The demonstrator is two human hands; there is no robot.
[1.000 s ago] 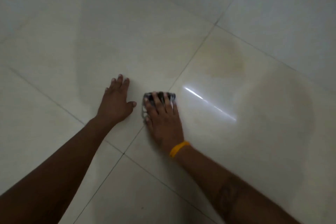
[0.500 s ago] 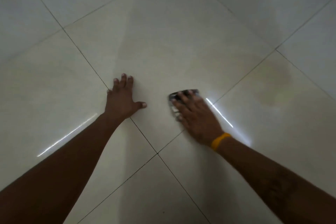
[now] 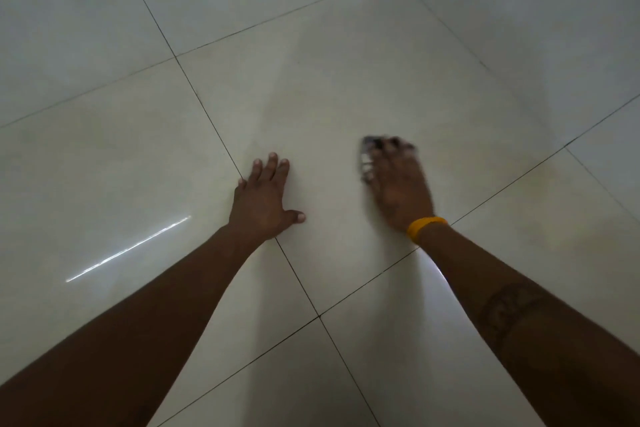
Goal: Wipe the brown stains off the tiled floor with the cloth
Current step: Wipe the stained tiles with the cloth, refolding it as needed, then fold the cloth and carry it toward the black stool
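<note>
Since the earlier frame our right hand (image 3: 398,184) slides the cloth (image 3: 372,149) rightward, fingers pressing flat on it, blurred. Left hand (image 3: 265,201) braces open, empty. Faint brown stain (image 3: 540,184) lies further right, nearer right hand.

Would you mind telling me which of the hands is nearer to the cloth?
Right. The right hand lies on top of the cloth, fingers pressing it to the floor. The left hand rests flat on the tile to its left, apart from it.

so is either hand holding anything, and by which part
The right hand presses the cloth flat to the floor under its fingers; only the cloth's far edge shows. The left hand holds nothing.
</note>
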